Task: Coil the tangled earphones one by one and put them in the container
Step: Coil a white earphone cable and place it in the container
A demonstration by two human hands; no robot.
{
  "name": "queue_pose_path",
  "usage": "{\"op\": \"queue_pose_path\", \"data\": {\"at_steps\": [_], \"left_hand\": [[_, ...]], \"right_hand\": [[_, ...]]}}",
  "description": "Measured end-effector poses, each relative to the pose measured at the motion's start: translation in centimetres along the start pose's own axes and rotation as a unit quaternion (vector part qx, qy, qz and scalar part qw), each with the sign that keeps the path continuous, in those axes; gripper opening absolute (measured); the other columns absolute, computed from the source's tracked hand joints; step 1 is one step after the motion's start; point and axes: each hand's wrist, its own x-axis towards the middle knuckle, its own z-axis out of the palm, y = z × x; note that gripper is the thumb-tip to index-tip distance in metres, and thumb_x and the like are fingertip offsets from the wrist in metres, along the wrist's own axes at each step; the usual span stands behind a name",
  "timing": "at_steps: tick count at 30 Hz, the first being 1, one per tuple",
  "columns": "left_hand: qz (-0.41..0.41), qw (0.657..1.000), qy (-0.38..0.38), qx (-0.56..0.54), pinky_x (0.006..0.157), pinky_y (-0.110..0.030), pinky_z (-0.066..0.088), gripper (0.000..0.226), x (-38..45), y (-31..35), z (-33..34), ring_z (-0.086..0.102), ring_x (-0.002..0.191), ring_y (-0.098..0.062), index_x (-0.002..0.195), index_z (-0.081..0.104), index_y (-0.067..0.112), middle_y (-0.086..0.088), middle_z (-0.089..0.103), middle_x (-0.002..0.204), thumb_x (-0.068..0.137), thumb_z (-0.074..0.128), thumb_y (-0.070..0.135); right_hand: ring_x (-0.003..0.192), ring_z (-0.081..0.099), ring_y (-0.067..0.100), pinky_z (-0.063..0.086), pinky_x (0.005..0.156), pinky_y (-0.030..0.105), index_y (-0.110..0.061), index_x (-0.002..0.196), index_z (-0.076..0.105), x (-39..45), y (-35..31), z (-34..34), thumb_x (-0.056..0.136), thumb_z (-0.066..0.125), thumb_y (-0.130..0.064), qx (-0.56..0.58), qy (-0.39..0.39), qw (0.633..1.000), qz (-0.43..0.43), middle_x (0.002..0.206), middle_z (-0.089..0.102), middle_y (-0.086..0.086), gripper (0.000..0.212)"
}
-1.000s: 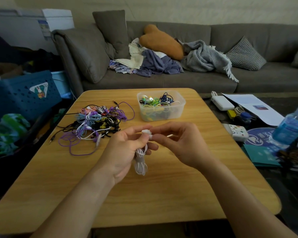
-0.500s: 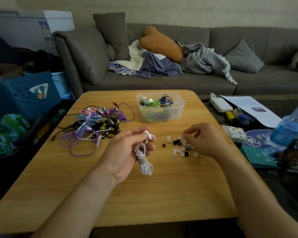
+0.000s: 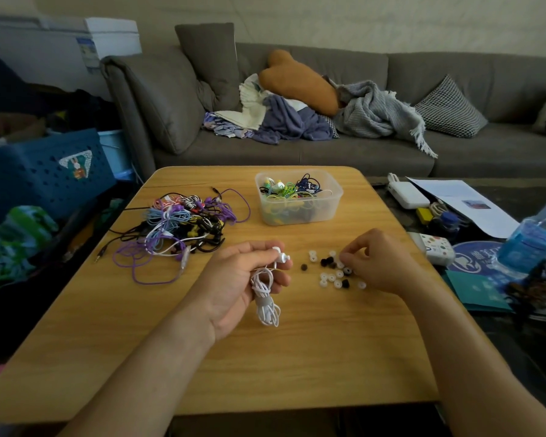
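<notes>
The left hand [image 3: 240, 279] grips a coiled white earphone [image 3: 265, 294], one earbud poking above the fingers. The right hand [image 3: 375, 263] pinches among small white and black ear tips [image 3: 331, 274] on the counter [image 3: 265, 373]. Behind sit a tangled earphone pile [image 3: 180, 228] and a clear container [image 3: 298, 198] of coiled earphones.

sofa [image 3: 360, 152] behind table [image 3: 202, 357] | blue crate [image 3: 38, 175] left | water bottle [image 3: 530, 234] right

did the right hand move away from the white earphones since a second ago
Yes. The right hand left the coiled white earphones held in the left hand and went rightward, now over the loose ear tips, below the clear container's right corner.
</notes>
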Motion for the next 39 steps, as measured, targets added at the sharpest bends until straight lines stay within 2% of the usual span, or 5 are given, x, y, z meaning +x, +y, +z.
{"op": "queue_pose_path", "data": {"at_steps": [10, 18, 24, 31, 39], "left_hand": [[0.005, 1.0, 0.014, -0.004, 0.06, -0.027, 0.052, 0.017, 0.1, -0.3, 0.0, 0.067, 0.067, -0.022, 0.105, 0.064, -0.002, -0.017, 0.071, 0.086, 0.089, 0.06, 0.0], [0.08, 0.994, 0.05, -0.047, 0.071, -0.028, 0.06, 0.035, 0.3, -0.6, 0.3, 0.072, 0.077, -0.021, 0.104, 0.063, 0.0, -0.015, 0.074, 0.085, 0.07, 0.067, 0.005], [0.099, 0.993, 0.046, -0.052, 0.065, -0.025, 0.057, 0.027, 0.2, -0.5, 0.5, 0.072, 0.074, -0.019, 0.104, 0.065, 0.003, -0.01, 0.075, 0.084, 0.077, 0.063, 0.002], [0.136, 0.986, 0.066, -0.075, 0.064, -0.022, 0.056, 0.027, -0.1, -0.7, 1.5, 0.072, 0.072, -0.016, 0.099, 0.068, 0.008, -0.005, 0.075, 0.082, 0.071, 0.064, 0.007], [0.169, 0.972, 0.14, -0.085, 0.071, -0.027, 0.059, 0.026, -0.5, -1.5, 2.6, 0.073, 0.077, -0.019, 0.106, 0.067, 0.011, -0.01, 0.075, 0.092, 0.084, 0.063, -0.002]], "right_hand": [[0.081, 0.058, 0.003, 0.038, 0.058, 0.015, -0.021, 0.098, 0.069, -0.9, -1.3, -0.5, 0.095, 0.062, -0.03, 0.112, 0.095, 0.989, 0.008, 0.086, 0.063, -0.013, 0.011], [0.066, 0.063, 0.01, 0.048, 0.057, 0.02, -0.001, 0.099, 0.071, -4.7, -7.1, 1.1, 0.08, 0.076, -0.008, 0.521, -0.001, 0.847, -0.105, 0.08, 0.073, 0.009, 0.021], [0.061, 0.058, 0.01, 0.045, 0.059, 0.03, -0.008, 0.091, 0.075, -4.8, -8.1, 2.1, 0.067, 0.078, -0.02, 0.589, 0.039, 0.801, -0.1, 0.076, 0.073, 0.005, 0.028], [0.06, 0.069, 0.011, 0.047, 0.053, 0.013, 0.004, 0.09, 0.072, -5.4, -9.2, 2.5, 0.078, 0.072, 0.007, 0.645, 0.058, 0.755, -0.103, 0.072, 0.074, 0.01, 0.012], [0.062, 0.068, 0.015, 0.047, 0.054, 0.016, -0.004, 0.087, 0.071, -5.5, -9.6, 2.7, 0.082, 0.073, -0.004, 0.635, 0.088, 0.761, -0.095, 0.075, 0.073, 0.013, 0.005]]}}
